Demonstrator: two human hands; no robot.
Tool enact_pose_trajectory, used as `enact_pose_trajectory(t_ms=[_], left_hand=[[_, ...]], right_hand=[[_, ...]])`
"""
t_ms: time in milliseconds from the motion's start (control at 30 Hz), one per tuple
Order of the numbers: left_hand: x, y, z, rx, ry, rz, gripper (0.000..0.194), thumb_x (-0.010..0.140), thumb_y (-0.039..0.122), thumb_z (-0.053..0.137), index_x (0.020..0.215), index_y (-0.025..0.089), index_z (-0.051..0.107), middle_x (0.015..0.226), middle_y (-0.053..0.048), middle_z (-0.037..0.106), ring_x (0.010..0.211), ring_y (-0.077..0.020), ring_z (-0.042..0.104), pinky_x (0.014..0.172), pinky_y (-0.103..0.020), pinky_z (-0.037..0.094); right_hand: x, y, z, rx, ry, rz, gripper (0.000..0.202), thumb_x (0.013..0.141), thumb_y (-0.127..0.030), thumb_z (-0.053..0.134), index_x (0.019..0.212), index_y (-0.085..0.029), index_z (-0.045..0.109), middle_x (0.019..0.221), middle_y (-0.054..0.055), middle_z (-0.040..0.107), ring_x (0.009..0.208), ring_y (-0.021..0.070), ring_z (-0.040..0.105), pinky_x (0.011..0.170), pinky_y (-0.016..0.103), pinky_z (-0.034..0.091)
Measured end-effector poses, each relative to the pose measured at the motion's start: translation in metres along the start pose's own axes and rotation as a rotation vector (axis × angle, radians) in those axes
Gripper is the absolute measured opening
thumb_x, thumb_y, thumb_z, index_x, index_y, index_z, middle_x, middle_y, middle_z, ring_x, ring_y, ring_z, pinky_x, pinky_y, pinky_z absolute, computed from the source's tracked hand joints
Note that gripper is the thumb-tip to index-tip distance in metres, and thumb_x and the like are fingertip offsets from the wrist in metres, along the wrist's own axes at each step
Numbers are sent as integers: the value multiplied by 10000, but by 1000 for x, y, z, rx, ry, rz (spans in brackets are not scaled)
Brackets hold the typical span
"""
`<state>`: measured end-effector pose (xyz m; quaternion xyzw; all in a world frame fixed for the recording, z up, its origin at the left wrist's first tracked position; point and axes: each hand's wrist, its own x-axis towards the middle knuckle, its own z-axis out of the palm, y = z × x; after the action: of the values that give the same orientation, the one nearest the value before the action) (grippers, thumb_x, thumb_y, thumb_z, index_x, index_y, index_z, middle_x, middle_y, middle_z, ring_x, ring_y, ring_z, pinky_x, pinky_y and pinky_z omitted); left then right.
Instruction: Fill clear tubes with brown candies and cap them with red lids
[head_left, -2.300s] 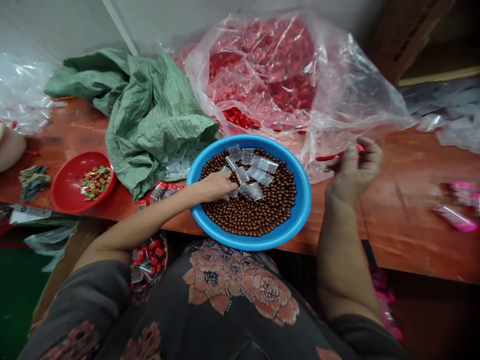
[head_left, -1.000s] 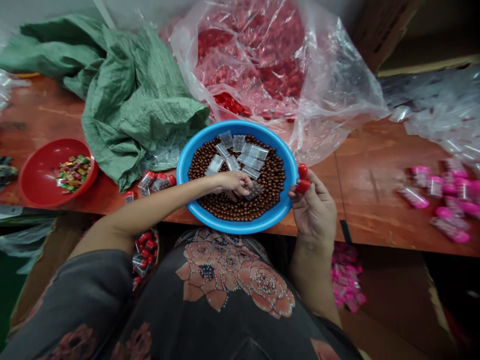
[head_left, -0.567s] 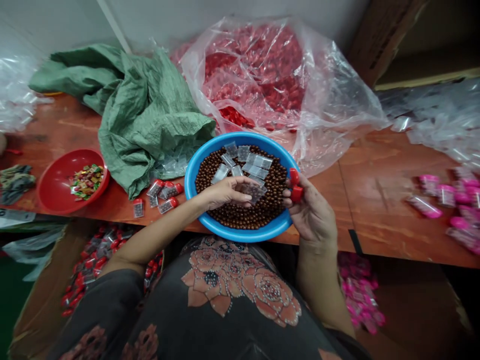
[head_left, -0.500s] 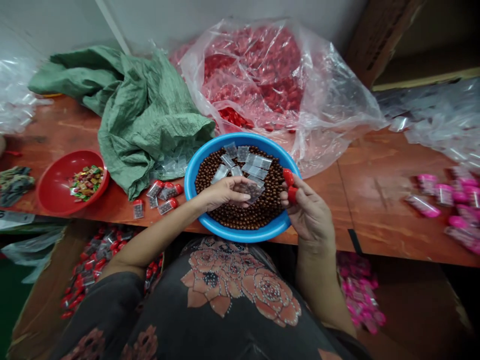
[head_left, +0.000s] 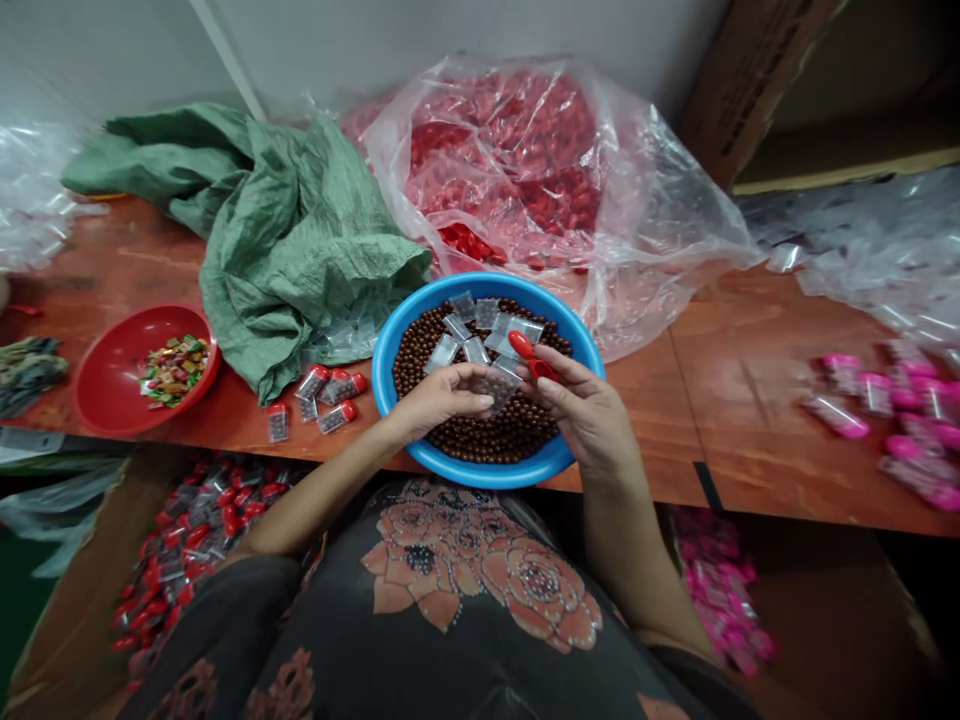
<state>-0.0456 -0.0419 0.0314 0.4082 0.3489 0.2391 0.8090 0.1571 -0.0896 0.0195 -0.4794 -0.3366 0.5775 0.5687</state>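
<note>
My left hand (head_left: 448,402) is closed on a small clear plastic box (head_left: 501,384), held above the blue basin (head_left: 384,375). Between the fingertips of my right hand (head_left: 592,405) is a red flip-top cap (head_left: 522,346) with its lid swung open. The cap is at the far end of the box, close to it; whether they touch I cannot tell. Small round brown balls (head_left: 487,440) fill the basin, and several clear boxes (head_left: 442,352) lie on top of them.
Several filled boxes with red caps (head_left: 334,416) lie left of the basin, near a red bowl (head_left: 94,375) of wrapped sweets. A green sack (head_left: 292,240) and a clear bag of red caps (head_left: 510,150) are behind. Pink-capped boxes (head_left: 840,415) lie at right.
My right hand has moved left over the basin, bringing the red cap to the clear box. My left hand stays nearly in place, keeping its grip on the box.
</note>
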Motion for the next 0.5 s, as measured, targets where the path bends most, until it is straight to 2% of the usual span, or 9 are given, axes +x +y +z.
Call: enact_pose_trajectory(t_ms=[67, 133, 233, 333, 500], left_hand=[[0, 0, 0, -40, 4, -3, 399, 698, 165, 794, 1084, 161, 696, 1032, -65, 717, 898, -151, 663, 863, -333, 545], [2, 0, -1, -89, 0, -22, 343, 732, 161, 761, 1069, 157, 697, 1052, -74, 720, 919, -160, 674, 866, -336, 551], [4, 0, -4, -183, 12, -54, 253, 762, 150, 706, 1015, 142, 705, 1011, -82, 735, 906, -169, 696, 857, -339, 564], [6, -3, -7, -211, 20, -64, 269, 748, 159, 729, 1016, 143, 721, 990, -81, 748, 883, -165, 709, 853, -327, 566], [1, -8, -7, -119, 80, 28, 327, 717, 225, 807, 1031, 160, 743, 937, -54, 758, 801, -129, 704, 824, -298, 555]], right_hand=[[1, 3, 1, -40, 22, -8, 359, 741, -338, 812, 1093, -320, 745, 1090, -8, 766, 972, 189, 729, 984, 438, 585], [3, 8, 2, -81, 29, -27, 352, 750, -343, 805, 1096, -316, 745, 1095, -8, 765, 973, 193, 728, 1004, 466, 570], [6, 11, 3, -147, 41, -84, 350, 778, -321, 780, 1125, -324, 734, 1150, -11, 751, 1053, 202, 713, 1075, 501, 514], [6, 9, 8, -277, 54, -217, 326, 832, -291, 731, 1154, -344, 721, 1205, -19, 731, 1151, 201, 676, 1122, 504, 472], [1, 2, 21, -544, -137, -446, 285, 937, -266, 606, 1193, -347, 705, 1275, -14, 698, 1231, 187, 631, 1127, 460, 481]])
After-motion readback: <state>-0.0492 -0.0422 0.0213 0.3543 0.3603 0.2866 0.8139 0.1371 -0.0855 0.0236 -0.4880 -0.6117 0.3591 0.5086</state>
